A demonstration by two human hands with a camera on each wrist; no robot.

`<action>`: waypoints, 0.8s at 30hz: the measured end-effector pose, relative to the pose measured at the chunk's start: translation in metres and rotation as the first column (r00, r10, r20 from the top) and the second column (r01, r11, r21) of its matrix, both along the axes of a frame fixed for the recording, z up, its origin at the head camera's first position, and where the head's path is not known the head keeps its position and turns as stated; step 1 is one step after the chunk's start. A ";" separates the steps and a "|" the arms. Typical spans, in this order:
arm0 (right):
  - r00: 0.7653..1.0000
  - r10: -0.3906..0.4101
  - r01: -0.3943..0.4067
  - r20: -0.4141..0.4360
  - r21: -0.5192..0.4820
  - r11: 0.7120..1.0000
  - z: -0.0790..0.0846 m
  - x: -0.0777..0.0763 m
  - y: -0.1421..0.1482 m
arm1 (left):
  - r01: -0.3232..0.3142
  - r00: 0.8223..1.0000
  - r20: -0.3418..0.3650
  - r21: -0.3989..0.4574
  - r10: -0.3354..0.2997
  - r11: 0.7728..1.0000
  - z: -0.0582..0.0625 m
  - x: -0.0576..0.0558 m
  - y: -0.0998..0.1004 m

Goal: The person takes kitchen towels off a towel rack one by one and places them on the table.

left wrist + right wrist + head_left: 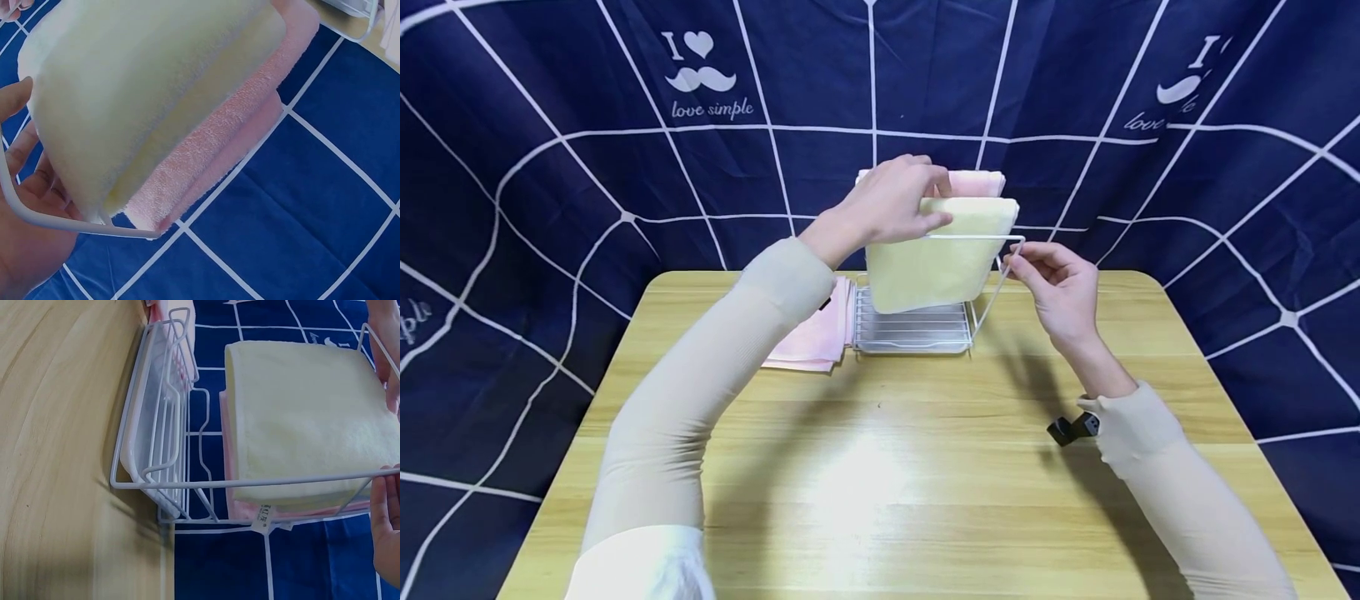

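Observation:
A white wire rack point(997, 293) stands toward the back of the table, with a shallow tray point(910, 321) at its base. In its upper part a folded yellow towel point(940, 267) stands upright in front of a folded pink towel point(976, 182). My left hand point(898, 198) reaches over the rack's top wire and pinches the yellow towel's upper edge, thumb in front and fingers behind. With thumb and fingers, my right hand point(1060, 287) holds the rack's wire at the upper right corner. A small white label point(262, 517) hangs below the towels in the right wrist view.
Folded pink cloth point(812, 333) lies on the table just left of the rack. The wooden table point(880, 467) extends toward me from the rack. Dark blue fabric with white lines point(820, 75) hangs close behind and at both sides. A black device point(1073, 428) sits at my right wrist.

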State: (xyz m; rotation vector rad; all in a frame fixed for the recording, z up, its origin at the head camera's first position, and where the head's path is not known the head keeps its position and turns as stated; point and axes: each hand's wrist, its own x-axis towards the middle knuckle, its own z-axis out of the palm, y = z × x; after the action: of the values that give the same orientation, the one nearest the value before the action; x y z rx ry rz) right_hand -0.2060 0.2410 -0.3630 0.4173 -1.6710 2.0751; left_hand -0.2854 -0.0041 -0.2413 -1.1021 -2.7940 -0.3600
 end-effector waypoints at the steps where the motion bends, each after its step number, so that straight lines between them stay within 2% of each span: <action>1: 1.000 0.003 -0.003 0.000 0.000 1.000 0.000 0.000 0.000 | -0.001 1.000 -0.001 -0.001 0.001 1.000 0.000 0.000 0.000; 11: 1.000 0.011 -0.011 -0.017 -0.017 1.000 0.002 0.003 0.005 | 0.022 0.999 -0.024 0.024 -0.021 0.999 0.001 0.000 0.009; 24: 1.000 0.019 -0.019 -0.021 -0.007 1.000 0.000 0.002 0.001 | 0.007 1.000 -0.016 0.019 -0.007 1.000 0.002 0.003 0.004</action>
State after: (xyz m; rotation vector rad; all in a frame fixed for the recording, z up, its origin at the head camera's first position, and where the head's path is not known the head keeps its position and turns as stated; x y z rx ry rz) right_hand -0.2044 0.2421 -0.3634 0.4526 -1.6538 2.0823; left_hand -0.2825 0.0002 -0.2392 -1.1061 -2.7679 -0.3769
